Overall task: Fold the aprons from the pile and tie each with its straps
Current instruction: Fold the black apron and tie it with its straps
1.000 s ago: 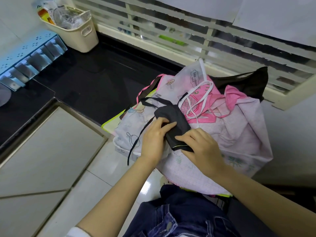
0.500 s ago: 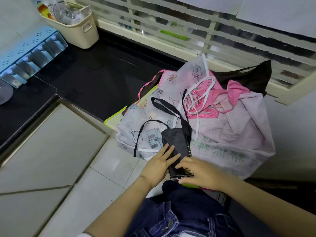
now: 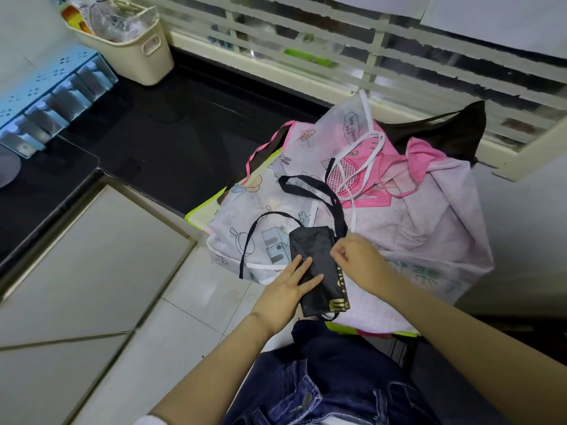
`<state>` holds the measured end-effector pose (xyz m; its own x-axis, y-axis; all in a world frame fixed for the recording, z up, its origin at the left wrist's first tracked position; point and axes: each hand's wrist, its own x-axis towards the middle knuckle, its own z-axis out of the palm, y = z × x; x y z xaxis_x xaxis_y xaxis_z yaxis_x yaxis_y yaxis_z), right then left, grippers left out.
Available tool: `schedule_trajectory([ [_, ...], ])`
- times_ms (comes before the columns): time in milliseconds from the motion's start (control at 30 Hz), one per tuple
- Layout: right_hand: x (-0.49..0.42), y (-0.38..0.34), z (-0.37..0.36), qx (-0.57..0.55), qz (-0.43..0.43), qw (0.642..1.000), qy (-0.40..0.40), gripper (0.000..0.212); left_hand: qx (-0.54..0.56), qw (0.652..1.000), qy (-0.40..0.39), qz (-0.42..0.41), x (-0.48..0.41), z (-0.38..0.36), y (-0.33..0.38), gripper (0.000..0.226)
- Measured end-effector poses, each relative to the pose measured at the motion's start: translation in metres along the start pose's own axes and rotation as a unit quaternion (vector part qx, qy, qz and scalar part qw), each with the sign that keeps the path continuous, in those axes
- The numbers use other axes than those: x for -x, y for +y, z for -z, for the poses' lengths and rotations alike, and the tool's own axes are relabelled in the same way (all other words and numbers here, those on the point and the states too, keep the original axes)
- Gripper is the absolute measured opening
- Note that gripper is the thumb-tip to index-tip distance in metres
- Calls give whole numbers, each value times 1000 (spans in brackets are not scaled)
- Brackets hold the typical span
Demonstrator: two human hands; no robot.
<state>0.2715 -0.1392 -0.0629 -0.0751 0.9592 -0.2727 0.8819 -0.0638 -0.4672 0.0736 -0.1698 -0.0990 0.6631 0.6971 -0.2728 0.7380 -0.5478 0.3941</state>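
- Black apron (image 3: 314,242), folded to a narrow bundle, lying just beyond the denim lap (image 3: 322,394) on the near edge of the pile; long axis near-to-far, far end leaning slightly left, gold print at the near end.
- Left hand (image 3: 288,286) flat on the bundle's left half, fingers straight, pressing it down.
- Right hand (image 3: 360,262) just right of the bundle, fingers curled, thumb and forefinger pinching at its right edge; cloth or strap root, cannot tell.
- Wide strap (image 3: 339,216) leaving the far right corner, just beyond the right hand's fingertips, then looping away leftward over the pile.
- Thin strap (image 3: 274,213) arcing off the far left corner and trailing back down on the left hand's side.
- Judging by this: fold done, tie not yet made; wide strap nearer the right hand, probably to go round the bundle across its long axis while the left hand pins it.
- Pile of aprons (image 3: 414,240) underneath and beyond: cartoon-print apron (image 3: 254,210) left, pink apron (image 3: 426,157) farther, dark apron (image 3: 445,130) at the back.
- Farthest left: black counter (image 3: 153,133), cream basket (image 3: 138,56), blue rack (image 3: 46,96).
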Motion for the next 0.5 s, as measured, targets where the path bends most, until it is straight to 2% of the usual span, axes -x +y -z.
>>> schedule_trajectory([
  [100,3,-5,-10,-64,-58,995,-53,32,-5,1000,2,-6,-2,0,1,85],
  [233,-1,-3,-20,-98,-107,989,-19,29,5,1000,6,-7,-2,2,2,85],
  [500,-2,-10,-27,-119,-147,982,15,28,25,999,31,-26,-1,5,6,86],
])
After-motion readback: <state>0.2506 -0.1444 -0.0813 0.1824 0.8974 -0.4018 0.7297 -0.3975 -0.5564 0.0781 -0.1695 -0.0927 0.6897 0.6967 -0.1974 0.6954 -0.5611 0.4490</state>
